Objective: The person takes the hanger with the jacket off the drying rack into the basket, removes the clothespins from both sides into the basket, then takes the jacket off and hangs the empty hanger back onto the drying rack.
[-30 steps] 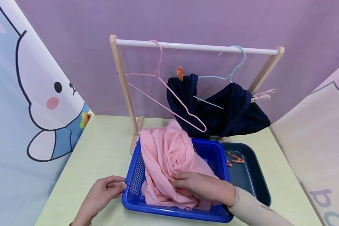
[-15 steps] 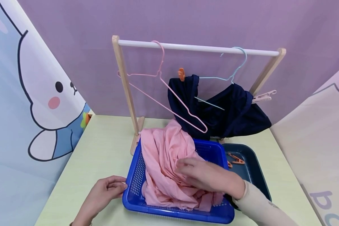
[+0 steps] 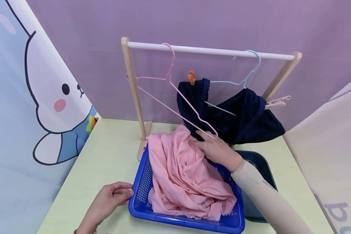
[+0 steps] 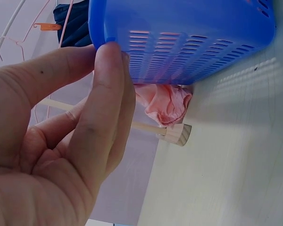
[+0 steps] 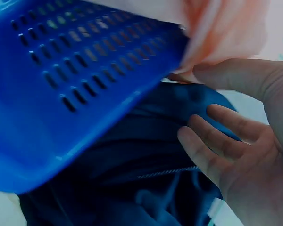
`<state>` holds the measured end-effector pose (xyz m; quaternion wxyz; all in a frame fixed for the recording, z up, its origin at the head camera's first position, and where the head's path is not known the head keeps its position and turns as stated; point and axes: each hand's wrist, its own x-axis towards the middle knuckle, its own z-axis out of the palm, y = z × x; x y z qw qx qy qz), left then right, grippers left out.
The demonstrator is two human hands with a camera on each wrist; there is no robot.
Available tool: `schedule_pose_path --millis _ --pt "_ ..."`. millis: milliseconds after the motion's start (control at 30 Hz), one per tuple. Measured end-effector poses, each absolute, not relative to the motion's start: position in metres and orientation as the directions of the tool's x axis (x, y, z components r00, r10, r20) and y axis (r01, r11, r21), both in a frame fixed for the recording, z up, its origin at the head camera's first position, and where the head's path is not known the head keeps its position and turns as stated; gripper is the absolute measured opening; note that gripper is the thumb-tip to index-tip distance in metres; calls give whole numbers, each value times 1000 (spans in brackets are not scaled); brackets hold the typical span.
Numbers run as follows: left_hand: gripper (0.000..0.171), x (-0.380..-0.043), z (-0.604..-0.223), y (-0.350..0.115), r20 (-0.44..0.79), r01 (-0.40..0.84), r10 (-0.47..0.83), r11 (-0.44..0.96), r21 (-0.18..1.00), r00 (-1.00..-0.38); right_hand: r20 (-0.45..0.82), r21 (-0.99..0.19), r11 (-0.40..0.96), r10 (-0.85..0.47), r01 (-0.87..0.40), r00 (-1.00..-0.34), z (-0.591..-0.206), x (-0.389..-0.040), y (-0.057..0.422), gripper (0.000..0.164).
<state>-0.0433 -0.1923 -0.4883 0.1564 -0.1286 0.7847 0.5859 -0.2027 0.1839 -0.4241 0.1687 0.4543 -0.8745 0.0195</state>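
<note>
A pink cloth (image 3: 181,172) lies bunched in a blue plastic basket (image 3: 138,178), one end draped over its far rim. At the basket's left side, my left hand (image 3: 106,201) pinches the rim between thumb and finger, as the left wrist view shows closely. My right hand (image 3: 217,149) is at the far rim with its fingers apart. Its thumb (image 5: 231,75) is by the pink cloth, and its other fingers are beside a navy garment (image 3: 245,120); contact is unclear. A pink hanger (image 3: 184,98) hangs just above that hand. The garment hangs on a light blue hanger (image 3: 257,63).
A wooden rack with a white rail (image 3: 204,49) stands behind the basket. An orange clip (image 3: 191,78) and a pale pink clip (image 3: 276,103) grip the navy garment. A dark tray (image 3: 255,213) sits to the right, partly hidden by my right arm.
My right hand has lifted off the middle of the pink cloth and moved to the far rim, by the navy garment. My left hand has stayed at the basket's rim.
</note>
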Motion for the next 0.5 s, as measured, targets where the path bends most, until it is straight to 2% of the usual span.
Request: schedule_pose_path --millis 100,200,367,500 --pt "34 -43 -488 -193 -393 -378 -2 279 883 -919 349 101 574 -785 -812 -512 -431 -208 186 28" --pt "37 -43 -487 -193 -383 -361 31 270 892 -923 372 56 570 -774 -820 -512 -433 -209 187 22" --pt "39 -44 -485 -194 -370 -337 74 281 899 -926 417 -70 558 -737 -827 -532 -430 -200 185 26" --pt "35 -44 -483 -193 -375 -339 67 309 889 -924 479 -86 527 -723 -845 -499 -424 -184 183 33"
